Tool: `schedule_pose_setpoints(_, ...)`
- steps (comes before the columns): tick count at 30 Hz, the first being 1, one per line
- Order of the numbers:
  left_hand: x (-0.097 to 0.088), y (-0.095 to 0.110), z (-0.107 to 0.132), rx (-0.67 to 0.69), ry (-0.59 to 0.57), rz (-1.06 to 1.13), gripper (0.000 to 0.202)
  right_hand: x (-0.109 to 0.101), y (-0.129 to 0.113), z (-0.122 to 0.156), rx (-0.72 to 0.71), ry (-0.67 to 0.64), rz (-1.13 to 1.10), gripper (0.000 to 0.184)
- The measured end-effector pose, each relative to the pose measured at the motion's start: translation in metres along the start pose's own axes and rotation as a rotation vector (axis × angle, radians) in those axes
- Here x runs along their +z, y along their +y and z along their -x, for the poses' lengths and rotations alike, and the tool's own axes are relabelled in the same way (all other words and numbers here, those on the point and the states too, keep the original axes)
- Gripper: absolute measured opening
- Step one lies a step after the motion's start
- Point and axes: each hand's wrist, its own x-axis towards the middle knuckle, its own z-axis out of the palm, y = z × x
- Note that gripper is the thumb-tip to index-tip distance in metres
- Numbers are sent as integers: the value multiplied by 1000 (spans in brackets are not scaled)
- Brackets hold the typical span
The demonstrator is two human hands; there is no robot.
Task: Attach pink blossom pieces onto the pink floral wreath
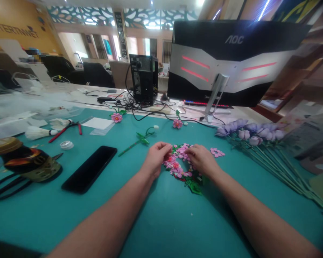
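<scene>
A heap of small pink flower pieces point(179, 172) lies on the green mat, with green leaf pieces point(194, 187) at its near edge. My left hand point(156, 159) is at the heap's left side, thumb and fingers pinched together; whatever may be between them is too small to make out. On the opposite side, my right hand point(204, 160) reaches over the heap with its fingers curled and the tips close together. What those fingertips hold, if anything, is hidden. Several more pink pieces point(217, 152) lie just right of my right hand.
Left of my hands are a green stem point(133, 147), a black phone point(90, 169) and a dark jar point(27, 161). Two pink flowers point(116, 117) stand farther back. Purple flowers point(254, 135) lie at right; a monitor point(226, 61) is behind.
</scene>
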Motion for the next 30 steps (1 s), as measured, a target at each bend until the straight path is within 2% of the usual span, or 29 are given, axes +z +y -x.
schedule_pose_setpoints(9, 1, -1, 0, -33, 0, 32, 21, 2, -1, 1, 5, -76, 112, 12)
schedule_pose_setpoints(17, 3, 0, 3, -69, -17, 70, 18, 13, 0, 2, -41, -48, 134, 7)
schedule_pose_setpoints(23, 4, 1, 4, -89, -37, 84, 14, 14, -3, 0, -19, -50, 100, 5)
schedule_pose_setpoints(30, 4, -1, 4, -99, -72, 69, 19, 9, 0, -5, 28, -120, 17, 7)
